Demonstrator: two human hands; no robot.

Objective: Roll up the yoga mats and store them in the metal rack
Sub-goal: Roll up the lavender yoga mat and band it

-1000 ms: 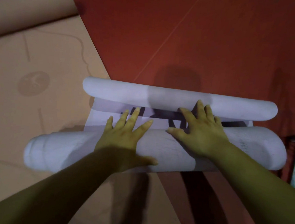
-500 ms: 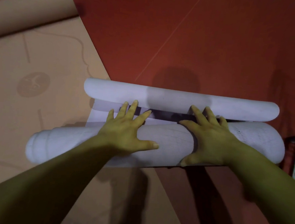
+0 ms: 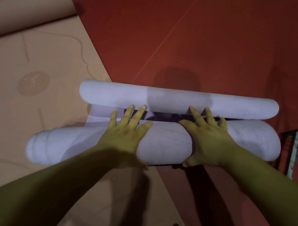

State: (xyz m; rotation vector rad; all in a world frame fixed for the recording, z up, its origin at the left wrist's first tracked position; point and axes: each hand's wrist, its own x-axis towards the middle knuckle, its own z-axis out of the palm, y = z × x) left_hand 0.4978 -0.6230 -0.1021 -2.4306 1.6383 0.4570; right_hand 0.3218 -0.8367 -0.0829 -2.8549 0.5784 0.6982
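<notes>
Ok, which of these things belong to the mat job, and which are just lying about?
Job: pale lilac yoga mat, nearly rolled; left hand and right hand pressing flat on its thick roll; tan yoga mat, mostly unrolled.
Lying about: red floor; pale metal frame at the right edge, perhaps the rack, too cropped to tell.

The rolled yoga mat (image 3: 169,143) is showing pale lavender, with a fine mesh texture and thin curved lines; a dark print, perhaps black, is peeking between its rolls. The tan mat (image 3: 42,51) is carrying a darker round emblem (image 3: 33,83). The floor (image 3: 221,38) is glowing brick-red.
</notes>
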